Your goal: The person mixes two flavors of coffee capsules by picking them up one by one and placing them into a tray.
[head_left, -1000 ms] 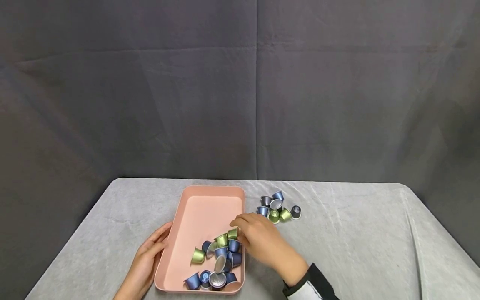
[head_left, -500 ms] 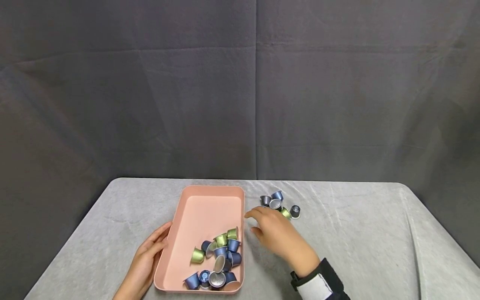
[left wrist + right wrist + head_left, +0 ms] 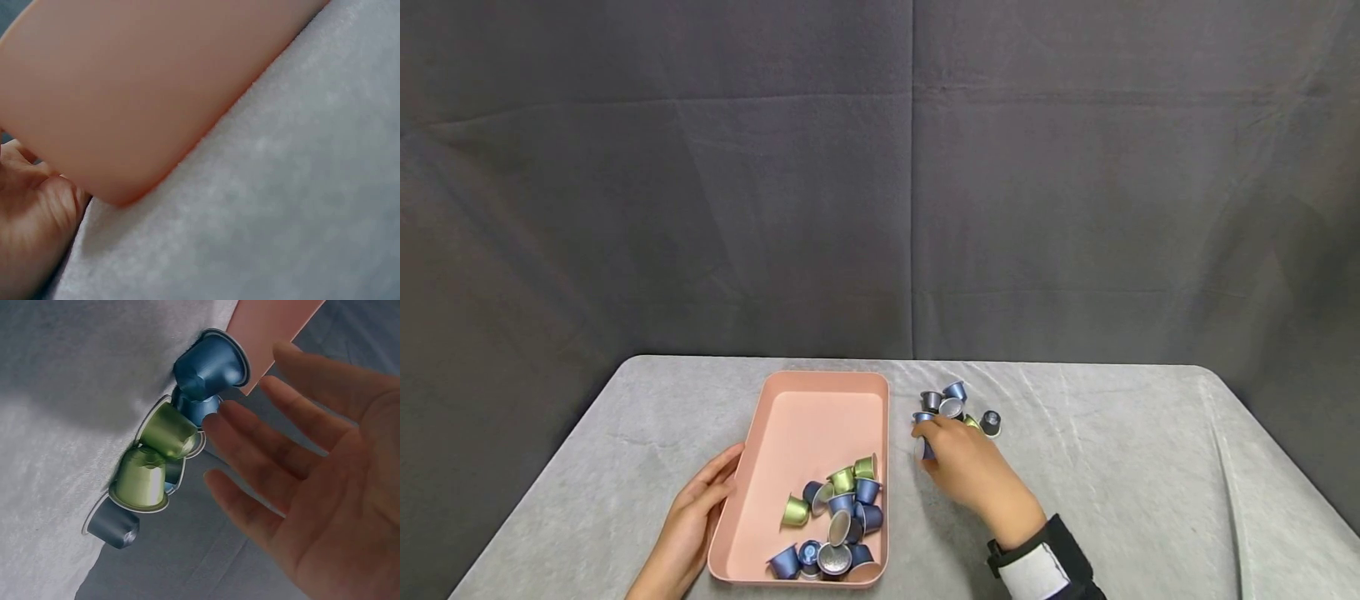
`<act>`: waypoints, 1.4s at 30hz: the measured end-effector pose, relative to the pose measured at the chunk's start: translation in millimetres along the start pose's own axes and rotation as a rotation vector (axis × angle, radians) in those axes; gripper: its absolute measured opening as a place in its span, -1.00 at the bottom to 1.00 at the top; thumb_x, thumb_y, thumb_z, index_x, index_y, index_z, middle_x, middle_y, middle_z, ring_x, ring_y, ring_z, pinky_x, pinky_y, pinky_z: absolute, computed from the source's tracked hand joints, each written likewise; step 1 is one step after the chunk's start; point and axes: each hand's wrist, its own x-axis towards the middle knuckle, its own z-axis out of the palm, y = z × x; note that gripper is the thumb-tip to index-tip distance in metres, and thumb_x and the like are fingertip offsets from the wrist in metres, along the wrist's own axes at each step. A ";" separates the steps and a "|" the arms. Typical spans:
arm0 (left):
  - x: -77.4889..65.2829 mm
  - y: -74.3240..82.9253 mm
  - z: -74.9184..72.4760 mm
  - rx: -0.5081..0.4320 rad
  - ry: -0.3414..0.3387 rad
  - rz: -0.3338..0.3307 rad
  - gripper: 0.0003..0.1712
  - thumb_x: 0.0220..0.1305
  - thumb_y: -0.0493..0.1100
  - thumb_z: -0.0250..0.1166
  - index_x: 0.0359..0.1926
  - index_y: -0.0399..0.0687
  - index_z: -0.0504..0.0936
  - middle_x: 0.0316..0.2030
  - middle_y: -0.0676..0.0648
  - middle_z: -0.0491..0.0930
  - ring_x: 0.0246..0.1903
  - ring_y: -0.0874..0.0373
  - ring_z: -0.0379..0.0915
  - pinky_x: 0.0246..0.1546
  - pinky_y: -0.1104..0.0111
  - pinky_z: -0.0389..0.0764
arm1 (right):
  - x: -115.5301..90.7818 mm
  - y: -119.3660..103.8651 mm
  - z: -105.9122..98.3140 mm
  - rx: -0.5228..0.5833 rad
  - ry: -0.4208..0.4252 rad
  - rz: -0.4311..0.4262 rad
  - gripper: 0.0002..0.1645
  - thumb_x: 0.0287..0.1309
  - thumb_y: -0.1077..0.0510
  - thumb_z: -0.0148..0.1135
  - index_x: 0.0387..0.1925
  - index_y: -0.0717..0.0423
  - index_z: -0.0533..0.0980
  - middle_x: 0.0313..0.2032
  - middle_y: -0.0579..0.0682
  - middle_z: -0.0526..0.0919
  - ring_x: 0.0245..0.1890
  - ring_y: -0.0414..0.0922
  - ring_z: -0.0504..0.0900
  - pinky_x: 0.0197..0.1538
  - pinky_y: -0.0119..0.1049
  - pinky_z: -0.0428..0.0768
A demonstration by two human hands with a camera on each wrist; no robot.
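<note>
Several coffee capsules, including a green capsule (image 3: 795, 511), lie in the pink tray (image 3: 820, 425), mostly toward its near right end. My left hand (image 3: 696, 504) rests at the tray's left side, its fingers fairly straight along the outer wall and the thumb at the rim. In the left wrist view that hand touches the wall near a corner. On the cloth right of the tray, my right hand (image 3: 966, 467) reaches down over a small pile of capsules. A blue capsule (image 3: 212, 365) is right by its fingertips, while the fingers (image 3: 244, 437) stay extended and spread.
Around the right hand, the pile includes a dark capsule (image 3: 991, 422), a silver-lidded capsule (image 3: 951, 407) and a blue capsule (image 3: 955, 391). Grey cloth (image 3: 1112, 467) covers the table, and a dark curtain (image 3: 775, 208) hangs behind it.
My right hand has moved right from over the tray's right rim to the capsule pile, its fingers lowering beside a blue capsule. The left hand and tray stay put.
</note>
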 end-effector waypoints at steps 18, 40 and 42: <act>-0.1 0.0 0.3 0.021 0.015 0.000 -0.56 0.50 -0.33 0.00 0.34 -0.07 0.36 0.18 0.20 0.47 0.15 0.32 0.42 0.08 0.47 0.48 | -1.7 3.6 18.1 -0.022 -0.084 0.043 -0.61 -0.15 0.31 0.55 -0.20 0.20 0.62 -0.32 0.09 0.61 -0.35 0.08 0.64 -0.29 -0.01 0.58; -0.3 -1.3 -1.1 -0.011 -0.011 0.028 -0.56 0.50 -0.35 -0.02 0.29 0.03 0.45 0.18 0.20 0.49 0.16 0.33 0.42 0.08 0.48 0.48 | -1.6 5.8 25.5 -0.095 0.004 0.016 -0.79 -0.06 0.42 0.40 -0.35 0.14 0.63 -0.39 0.06 0.60 -0.42 0.04 0.64 -0.42 -0.06 0.58; 0.0 -1.6 -1.2 -0.009 -0.006 0.023 -0.56 0.50 -0.34 -0.02 0.30 0.02 0.45 0.18 0.20 0.49 0.16 0.33 0.42 0.09 0.48 0.47 | -1.2 6.5 26.1 -0.096 0.009 0.015 -0.79 -0.06 0.42 0.40 -0.35 0.14 0.63 -0.39 0.06 0.60 -0.43 0.03 0.64 -0.42 -0.06 0.58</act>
